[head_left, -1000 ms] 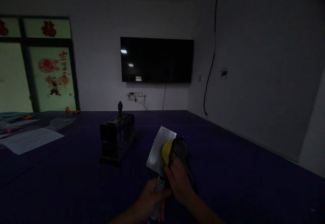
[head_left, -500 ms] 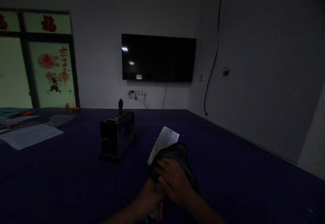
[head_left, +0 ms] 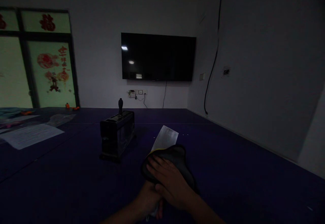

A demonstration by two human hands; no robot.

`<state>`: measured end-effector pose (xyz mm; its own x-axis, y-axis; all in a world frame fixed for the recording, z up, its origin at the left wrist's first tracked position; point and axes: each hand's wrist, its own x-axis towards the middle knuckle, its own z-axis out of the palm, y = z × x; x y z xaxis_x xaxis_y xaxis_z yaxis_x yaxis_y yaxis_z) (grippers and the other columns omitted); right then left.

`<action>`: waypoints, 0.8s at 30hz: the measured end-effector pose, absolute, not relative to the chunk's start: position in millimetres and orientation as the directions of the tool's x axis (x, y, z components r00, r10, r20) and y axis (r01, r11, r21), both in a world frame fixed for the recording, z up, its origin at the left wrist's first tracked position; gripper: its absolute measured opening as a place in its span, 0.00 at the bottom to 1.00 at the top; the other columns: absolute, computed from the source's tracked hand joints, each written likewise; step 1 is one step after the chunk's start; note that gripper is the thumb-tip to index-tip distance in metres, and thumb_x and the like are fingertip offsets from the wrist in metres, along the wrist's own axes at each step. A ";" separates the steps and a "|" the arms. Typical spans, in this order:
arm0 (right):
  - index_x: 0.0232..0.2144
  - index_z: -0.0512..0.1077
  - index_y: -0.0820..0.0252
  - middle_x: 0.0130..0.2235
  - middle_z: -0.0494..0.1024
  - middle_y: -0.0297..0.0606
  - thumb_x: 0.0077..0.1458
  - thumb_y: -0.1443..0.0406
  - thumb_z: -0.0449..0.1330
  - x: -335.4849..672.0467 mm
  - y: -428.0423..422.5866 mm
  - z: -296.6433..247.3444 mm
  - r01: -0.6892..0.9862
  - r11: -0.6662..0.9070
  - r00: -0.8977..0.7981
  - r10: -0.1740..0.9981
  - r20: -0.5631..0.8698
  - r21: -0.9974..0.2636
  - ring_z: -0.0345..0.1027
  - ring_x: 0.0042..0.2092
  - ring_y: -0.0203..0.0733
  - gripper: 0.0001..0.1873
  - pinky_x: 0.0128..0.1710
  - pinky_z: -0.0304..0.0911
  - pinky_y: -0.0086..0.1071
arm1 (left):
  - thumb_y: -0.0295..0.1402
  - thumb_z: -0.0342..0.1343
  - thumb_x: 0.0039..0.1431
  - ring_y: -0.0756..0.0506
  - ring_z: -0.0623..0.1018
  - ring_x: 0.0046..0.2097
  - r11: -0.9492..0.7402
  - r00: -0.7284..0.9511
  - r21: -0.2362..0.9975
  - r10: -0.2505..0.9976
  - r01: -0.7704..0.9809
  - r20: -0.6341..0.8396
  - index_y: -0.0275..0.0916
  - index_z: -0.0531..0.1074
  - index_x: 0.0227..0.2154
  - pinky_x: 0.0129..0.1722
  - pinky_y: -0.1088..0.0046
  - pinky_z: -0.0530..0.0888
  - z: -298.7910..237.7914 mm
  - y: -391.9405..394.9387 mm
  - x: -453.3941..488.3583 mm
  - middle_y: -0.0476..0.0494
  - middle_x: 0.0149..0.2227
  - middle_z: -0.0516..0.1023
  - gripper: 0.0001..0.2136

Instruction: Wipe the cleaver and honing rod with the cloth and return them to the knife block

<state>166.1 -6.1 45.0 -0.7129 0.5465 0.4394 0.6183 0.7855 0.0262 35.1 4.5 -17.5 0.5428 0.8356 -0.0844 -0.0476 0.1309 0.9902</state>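
My left hand (head_left: 149, 200) is closed round the handle of a broad metal cleaver, low in the middle of the view. Its shiny flat blade (head_left: 165, 137) points up and away from me. My right hand (head_left: 170, 180) lies flat with fingers pressed on a dark cloth (head_left: 175, 156) with a thin yellow edge, which covers the lower part of the blade. The handle is mostly hidden under both hands. A dark knife block (head_left: 116, 135) with a black knob on top stands to the left of the blade, apart from it.
The hands are over a wide dark purple surface (head_left: 241, 173). White papers (head_left: 27, 135) and a plastic bag lie at the far left. A black screen (head_left: 157, 57) hangs on the back wall, and a black cable runs down the right wall.
My right hand has slid the cloth to the left and down over the blade. The cloth's yellow side, plain a second ago, is now a thin edge. The blade has tipped flatter.
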 end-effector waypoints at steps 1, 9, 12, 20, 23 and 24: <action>0.63 0.44 0.52 0.64 0.51 0.37 0.61 0.55 0.45 166.0 -5.4 44.2 0.618 0.785 -0.713 0.544 0.443 0.032 0.40 0.65 0.44 0.30 0.60 0.46 0.44 | 0.46 0.55 0.47 0.51 0.64 0.11 0.111 0.517 0.992 0.853 -0.055 -0.067 0.33 0.73 0.31 0.14 0.76 0.61 -17.5 4.1 35.7 0.54 0.09 0.64 0.18; 0.63 0.42 0.52 0.65 0.47 0.36 0.62 0.55 0.44 166.6 0.3 40.5 0.649 0.761 -0.698 0.597 0.395 -0.003 0.37 0.65 0.45 0.30 0.61 0.44 0.45 | 0.42 0.54 0.46 0.50 0.65 0.11 0.082 0.466 0.994 0.884 -0.072 -0.039 0.31 0.70 0.37 0.12 0.77 0.62 -23.3 7.0 38.7 0.55 0.09 0.65 0.20; 0.63 0.42 0.51 0.65 0.46 0.35 0.62 0.56 0.44 168.0 1.9 39.3 0.661 0.750 -0.688 0.616 0.385 -0.017 0.36 0.66 0.45 0.30 0.61 0.43 0.46 | 0.43 0.55 0.46 0.50 0.65 0.11 0.070 0.475 0.993 0.880 -0.095 -0.016 0.31 0.70 0.36 0.11 0.78 0.61 -20.5 6.7 38.3 0.55 0.09 0.65 0.20; 0.63 0.44 0.52 0.65 0.49 0.35 0.62 0.60 0.44 178.2 10.7 32.6 0.698 0.716 -0.640 0.613 0.463 0.016 0.39 0.65 0.44 0.28 0.61 0.45 0.47 | 0.48 0.55 0.47 0.50 0.65 0.10 0.069 0.488 0.996 0.872 -0.055 -0.033 0.35 0.67 0.22 0.09 0.79 0.60 -9.8 4.4 35.7 0.53 0.08 0.63 0.18; 0.63 0.46 0.53 0.64 0.51 0.37 0.62 0.61 0.44 182.6 14.0 31.0 0.717 0.695 -0.622 0.600 0.503 0.057 0.42 0.65 0.45 0.27 0.60 0.48 0.47 | 0.52 0.56 0.44 0.50 0.66 0.11 0.081 0.510 0.994 0.859 -0.071 -0.033 0.36 0.65 0.25 0.09 0.79 0.61 -8.5 4.5 35.0 0.54 0.09 0.64 0.20; 0.63 0.46 0.54 0.64 0.52 0.37 0.62 0.61 0.44 183.8 14.7 30.4 0.723 0.687 -0.617 0.594 0.516 0.074 0.43 0.64 0.45 0.27 0.60 0.49 0.47 | 0.52 0.57 0.43 0.50 0.66 0.11 0.082 0.515 0.993 0.857 -0.081 -0.029 0.36 0.65 0.27 0.09 0.79 0.61 -8.7 4.5 34.7 0.54 0.09 0.65 0.21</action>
<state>183.8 14.7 30.4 -0.6171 0.5940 0.5161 0.7231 0.6868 0.0741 34.7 4.5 -8.7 0.5153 0.8565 -0.0288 -0.0813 0.0823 0.9933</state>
